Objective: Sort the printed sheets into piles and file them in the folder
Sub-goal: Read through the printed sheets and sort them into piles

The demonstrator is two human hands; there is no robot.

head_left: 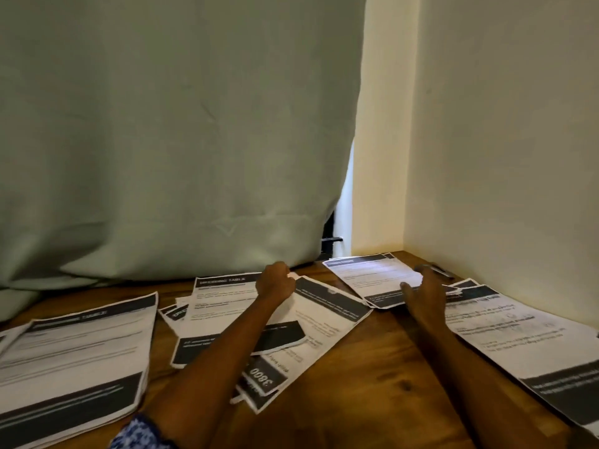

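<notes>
I see the printed sheets spread in several groups on the wooden table (372,367). The left hand (275,281) reaches far forward with its fingers curled, and it pinches the top edge of a slanted sheet (327,314) in the middle group, beside a page titled "DRESSING TABLE" (223,294). The right hand (421,291) lies with relaxed, spread fingers on the near edge of the far pile (372,275) close to the wall corner. A thick pile (74,361) rests at the left, another pile (518,335) at the right along the wall. A pale green curtain (178,140) hangs behind the table. A folder I cannot find in this view
</notes>
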